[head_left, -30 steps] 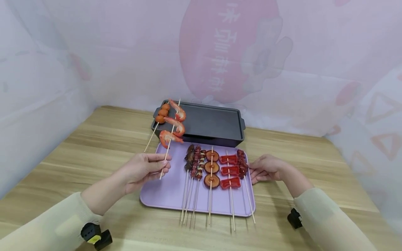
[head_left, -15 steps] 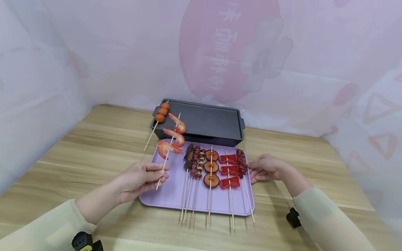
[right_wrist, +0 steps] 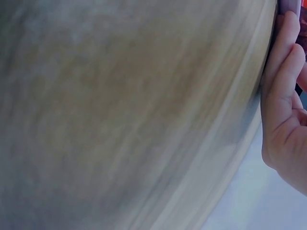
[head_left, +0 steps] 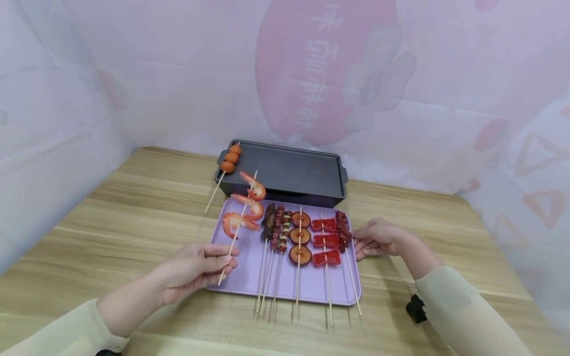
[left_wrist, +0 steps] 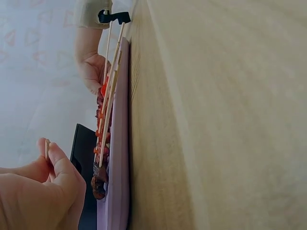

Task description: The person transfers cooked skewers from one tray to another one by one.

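Note:
My left hand (head_left: 200,269) pinches the bare lower end of a shrimp skewer (head_left: 242,207) between thumb and fingers. Three red-orange shrimp are threaded on it, its tip slanting up and right over the left part of the purple tray (head_left: 242,282). In the left wrist view only the stick's end (left_wrist: 47,149) shows at the fingertips. My right hand (head_left: 376,238) holds the tray's right rim, its thumb near a dark red meat skewer (head_left: 342,231); in the right wrist view its fingers (right_wrist: 283,62) lie along the tray's edge.
On the tray lie several dark meat skewers (head_left: 277,230), a mushroom-slice skewer (head_left: 300,237) and a red-piece skewer (head_left: 326,241), sticks overhanging the front edge. Behind stands a black grill plate (head_left: 294,170) with an orange-ball skewer (head_left: 230,158) on its left end. A printed cloth (head_left: 187,89) closes the back.
My left hand has come down and toward me, a little to the left, bringing the shrimp skewer from in front of the grill plate to over the tray. My right hand has stayed put.

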The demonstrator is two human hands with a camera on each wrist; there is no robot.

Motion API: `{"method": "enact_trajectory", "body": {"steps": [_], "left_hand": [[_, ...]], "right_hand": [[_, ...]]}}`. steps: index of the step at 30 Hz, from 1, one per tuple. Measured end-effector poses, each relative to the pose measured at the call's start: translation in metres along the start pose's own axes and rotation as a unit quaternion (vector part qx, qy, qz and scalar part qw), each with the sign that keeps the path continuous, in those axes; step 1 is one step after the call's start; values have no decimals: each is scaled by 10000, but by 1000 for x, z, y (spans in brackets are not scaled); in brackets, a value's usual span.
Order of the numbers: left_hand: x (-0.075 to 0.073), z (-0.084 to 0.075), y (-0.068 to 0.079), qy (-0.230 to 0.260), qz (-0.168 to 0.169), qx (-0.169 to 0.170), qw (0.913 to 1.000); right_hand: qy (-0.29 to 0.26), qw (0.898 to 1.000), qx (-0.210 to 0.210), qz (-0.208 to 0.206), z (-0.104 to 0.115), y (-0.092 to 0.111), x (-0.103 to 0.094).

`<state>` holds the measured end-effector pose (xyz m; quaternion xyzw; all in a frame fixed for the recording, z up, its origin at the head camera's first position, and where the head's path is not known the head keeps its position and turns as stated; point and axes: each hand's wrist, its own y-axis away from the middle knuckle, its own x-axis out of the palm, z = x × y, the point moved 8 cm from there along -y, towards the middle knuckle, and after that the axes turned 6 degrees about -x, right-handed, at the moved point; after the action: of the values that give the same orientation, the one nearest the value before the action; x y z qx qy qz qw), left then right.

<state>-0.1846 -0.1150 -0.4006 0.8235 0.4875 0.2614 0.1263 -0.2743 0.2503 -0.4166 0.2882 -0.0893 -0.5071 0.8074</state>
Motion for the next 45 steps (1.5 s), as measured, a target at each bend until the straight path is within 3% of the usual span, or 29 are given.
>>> {"method": "enact_trajectory", "body": {"steps": [13, 20, 31, 37, 45], "left_hand": [[3, 21, 19, -116, 502, -137, 9986], [4, 28, 17, 1, 561, -230, 9982], [-2, 21, 9, 3, 455, -248, 9987], [-2, 17, 4, -539, 280, -255, 9978], [2, 13, -4, -1392, 119, -92, 9902]], "right_hand": [[22, 10000, 50, -43, -2, -2, -2], [11, 10000, 35, -19, -3, -2, -3], [-33, 10000, 53, -14, -2, -3, -2], [-3, 10000, 49, -15, -3, -3, -1], [15, 10000, 31, -37, -2, -1, -1]]}}
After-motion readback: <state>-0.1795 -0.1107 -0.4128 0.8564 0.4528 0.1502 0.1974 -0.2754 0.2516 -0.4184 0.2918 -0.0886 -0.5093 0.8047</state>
